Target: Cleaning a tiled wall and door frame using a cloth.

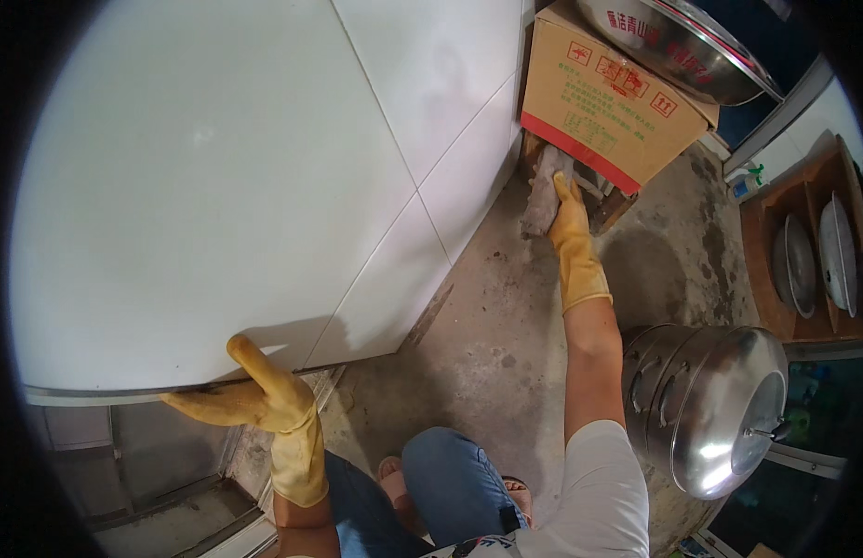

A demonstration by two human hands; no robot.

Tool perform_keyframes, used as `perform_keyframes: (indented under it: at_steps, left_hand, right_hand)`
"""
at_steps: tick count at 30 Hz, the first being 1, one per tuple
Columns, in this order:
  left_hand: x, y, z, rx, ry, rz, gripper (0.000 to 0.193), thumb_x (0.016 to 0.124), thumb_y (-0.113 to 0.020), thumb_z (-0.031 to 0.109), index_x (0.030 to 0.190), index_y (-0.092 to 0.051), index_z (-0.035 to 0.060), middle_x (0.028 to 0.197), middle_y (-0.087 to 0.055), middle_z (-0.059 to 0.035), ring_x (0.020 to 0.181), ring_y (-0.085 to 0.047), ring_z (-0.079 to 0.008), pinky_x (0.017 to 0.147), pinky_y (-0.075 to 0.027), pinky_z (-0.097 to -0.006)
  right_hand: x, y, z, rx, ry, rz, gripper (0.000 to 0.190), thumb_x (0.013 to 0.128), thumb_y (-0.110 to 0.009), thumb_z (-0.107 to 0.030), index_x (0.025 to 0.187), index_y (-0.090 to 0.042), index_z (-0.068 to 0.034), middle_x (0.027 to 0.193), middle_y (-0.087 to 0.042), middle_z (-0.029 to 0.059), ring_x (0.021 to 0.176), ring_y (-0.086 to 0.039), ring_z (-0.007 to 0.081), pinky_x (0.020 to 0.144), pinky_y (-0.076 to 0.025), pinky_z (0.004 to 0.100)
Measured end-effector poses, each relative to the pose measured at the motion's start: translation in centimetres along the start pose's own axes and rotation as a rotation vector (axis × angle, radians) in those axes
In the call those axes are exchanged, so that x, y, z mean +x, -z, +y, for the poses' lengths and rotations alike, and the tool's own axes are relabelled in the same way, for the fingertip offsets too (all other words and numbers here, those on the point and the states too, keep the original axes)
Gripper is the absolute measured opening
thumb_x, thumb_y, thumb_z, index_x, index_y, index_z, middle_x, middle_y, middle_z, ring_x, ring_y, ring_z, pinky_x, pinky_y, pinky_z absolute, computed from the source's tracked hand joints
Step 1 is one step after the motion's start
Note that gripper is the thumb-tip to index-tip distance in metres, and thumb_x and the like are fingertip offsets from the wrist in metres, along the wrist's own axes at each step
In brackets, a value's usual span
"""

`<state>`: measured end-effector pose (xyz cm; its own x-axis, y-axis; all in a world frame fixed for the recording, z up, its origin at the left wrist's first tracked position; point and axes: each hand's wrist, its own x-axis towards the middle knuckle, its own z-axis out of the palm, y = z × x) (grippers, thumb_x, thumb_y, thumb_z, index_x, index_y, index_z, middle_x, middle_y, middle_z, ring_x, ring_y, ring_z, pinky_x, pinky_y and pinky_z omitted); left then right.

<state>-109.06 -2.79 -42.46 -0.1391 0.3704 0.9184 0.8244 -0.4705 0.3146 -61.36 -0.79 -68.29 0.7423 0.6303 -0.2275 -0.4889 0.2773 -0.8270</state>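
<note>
Both hands wear yellow rubber gloves. My left hand (264,390) rests on the near edge of a white tiled counter (215,209), its thumb on top and its fingers along the rim. My right hand (569,216) reaches far forward and down, closed around a greyish, crumpled cloth (545,195) beside the counter's base. The cloth hangs above the concrete floor, just under the red-edged bottom of a cardboard box (606,104). Part of the cloth is hidden behind the glove.
A large steel basin (682,49) lies on the box, which sits over a wooden stool (616,211). At right stand a steel stacked steamer (717,411), a wooden rack (759,265) holding metal pans (794,265), and a spray bottle (749,184). Bare concrete floor (487,335) lies between.
</note>
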Motion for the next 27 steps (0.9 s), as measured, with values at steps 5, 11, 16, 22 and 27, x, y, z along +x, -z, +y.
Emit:
perform_keyframes:
  at_steps: [5,11,16,22,27]
  left_hand:
    - [-0.5,0.3,-0.3,0.127,-0.036,-0.008,0.099,0.097,-0.07,0.031,0.16,-0.004,-0.008,0.159,-0.012,-0.0317,0.15,-0.02,-0.0438,0.124,-0.021,-0.058]
    - [1.1,-0.1,-0.5,-0.063,-0.135,-0.007,0.093,0.098,-0.069,0.017,0.161,-0.005,-0.0027,0.161,-0.012,-0.0292,0.15,-0.022,-0.0427,0.123,-0.021,-0.0586]
    - [1.2,-0.7,0.2,-0.204,-0.134,-0.012,0.094,0.096,-0.067,0.009,0.163,-0.002,0.0051,0.163,-0.014,-0.0289,0.149,-0.026,-0.045,0.121,-0.027,-0.0601]
    - [1.2,-0.7,0.4,-0.296,-0.099,0.014,0.09,0.094,-0.071,0.008,0.16,-0.01,-0.0039,0.162,-0.017,-0.0295,0.151,-0.024,-0.0416,0.123,-0.021,-0.0581]
    - [1.4,-0.9,1.0,-0.32,-0.108,0.03,0.09,0.094,-0.071,0.009,0.16,-0.011,-0.0049,0.162,-0.017,-0.0302,0.15,-0.024,-0.0427,0.123,-0.022,-0.0578]
  right_hand:
    - [-7.1,7.1,2.7,0.523,0.071,-0.206,0.057,0.107,-0.052,-0.039,0.154,-0.042,-0.009,0.148,-0.054,0.0132,0.126,-0.057,0.0278,0.105,-0.048,0.0403]
    - [-21.5,8.7,5.6,0.619,-0.26,-0.301,0.055,0.102,-0.056,-0.037,0.149,-0.048,-0.01,0.127,-0.065,0.0115,0.104,-0.066,0.0277,0.088,-0.056,0.0423]
    - [-28.3,5.8,2.8,0.35,-0.266,-0.22,0.06,0.099,-0.062,-0.037,0.151,-0.047,-0.01,0.126,-0.066,0.0134,0.107,-0.066,0.029,0.088,-0.056,0.0427]
    - [-18.0,1.7,0.6,-0.327,-0.111,0.335,0.07,0.099,-0.068,-0.035,0.157,-0.037,-0.01,0.147,-0.055,0.0138,0.118,-0.061,0.0281,0.096,-0.052,0.0424]
    - [-6.6,-2.9,-3.6,-0.304,0.192,0.395,0.078,0.098,-0.071,-0.031,0.161,-0.032,-0.008,0.146,-0.056,0.0116,0.119,-0.06,0.0237,0.101,-0.049,0.038]
